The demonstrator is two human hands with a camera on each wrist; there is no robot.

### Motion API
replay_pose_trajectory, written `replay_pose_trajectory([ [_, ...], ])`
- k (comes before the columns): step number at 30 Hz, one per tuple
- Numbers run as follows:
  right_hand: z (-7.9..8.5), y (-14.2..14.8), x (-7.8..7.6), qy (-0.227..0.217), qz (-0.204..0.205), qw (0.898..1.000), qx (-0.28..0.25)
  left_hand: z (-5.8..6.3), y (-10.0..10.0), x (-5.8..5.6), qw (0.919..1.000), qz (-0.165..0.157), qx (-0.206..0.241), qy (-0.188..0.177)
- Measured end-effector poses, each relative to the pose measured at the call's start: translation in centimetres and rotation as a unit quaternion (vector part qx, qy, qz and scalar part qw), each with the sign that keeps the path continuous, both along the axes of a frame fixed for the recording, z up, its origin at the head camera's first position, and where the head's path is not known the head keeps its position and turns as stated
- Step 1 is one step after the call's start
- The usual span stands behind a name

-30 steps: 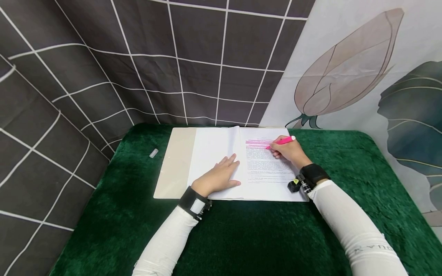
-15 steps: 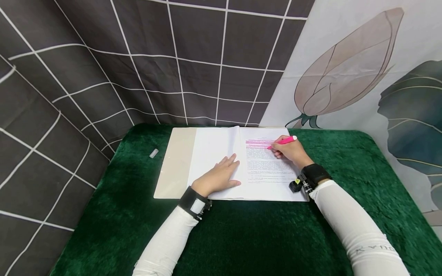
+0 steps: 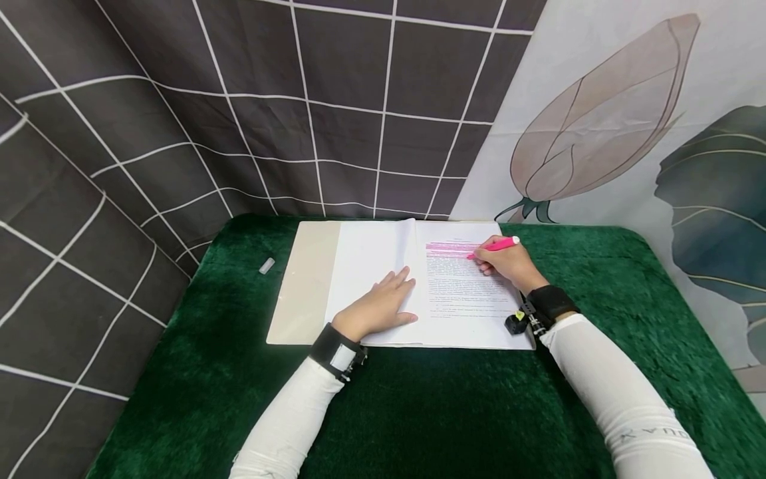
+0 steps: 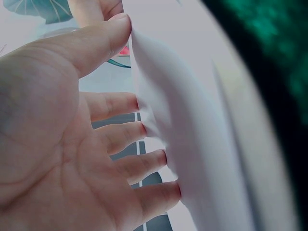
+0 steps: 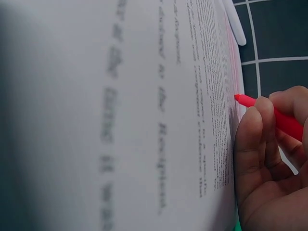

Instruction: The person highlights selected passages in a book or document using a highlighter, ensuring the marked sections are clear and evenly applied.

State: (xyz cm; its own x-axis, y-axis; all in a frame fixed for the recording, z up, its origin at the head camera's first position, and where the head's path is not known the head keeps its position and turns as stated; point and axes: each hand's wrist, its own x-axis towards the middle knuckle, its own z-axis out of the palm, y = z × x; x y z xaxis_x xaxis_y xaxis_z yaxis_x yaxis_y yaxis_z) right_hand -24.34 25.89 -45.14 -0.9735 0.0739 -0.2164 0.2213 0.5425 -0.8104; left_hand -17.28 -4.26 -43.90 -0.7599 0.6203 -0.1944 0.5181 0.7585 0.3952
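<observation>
An open folder of papers lies on the green cloth, its right-hand printed page marked with pink lines near the top. My right hand pinches a pink highlighter, tip down at the printed lines. The right wrist view shows the highlighter between thumb and fingers, its tip touching or very near the page. My left hand rests on the blank left page with fingers spread. In the left wrist view, that hand's fingertips touch the white paper.
A small whitish cap-like piece lies on the green cloth left of the folder. Behind the table hang a dark gridded curtain and a pale one with leaf and flower prints.
My right hand has slid slightly to the right along the printed lines with the highlighter. The left hand has stayed in place.
</observation>
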Motion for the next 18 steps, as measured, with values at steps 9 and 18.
replay_pose_trajectory([
  [9, -0.08, 0.59, 0.0, 0.003, 0.003, 1.0, 0.007, 0.03, -0.01, 0.01, 1.0, -0.001, 0.001, 0.002],
  [18, -0.01, 0.81, 0.05, 0.0, -0.006, 1.0, 0.022, -0.08, -0.02, -0.05, 1.0, -0.001, 0.0, -0.001],
])
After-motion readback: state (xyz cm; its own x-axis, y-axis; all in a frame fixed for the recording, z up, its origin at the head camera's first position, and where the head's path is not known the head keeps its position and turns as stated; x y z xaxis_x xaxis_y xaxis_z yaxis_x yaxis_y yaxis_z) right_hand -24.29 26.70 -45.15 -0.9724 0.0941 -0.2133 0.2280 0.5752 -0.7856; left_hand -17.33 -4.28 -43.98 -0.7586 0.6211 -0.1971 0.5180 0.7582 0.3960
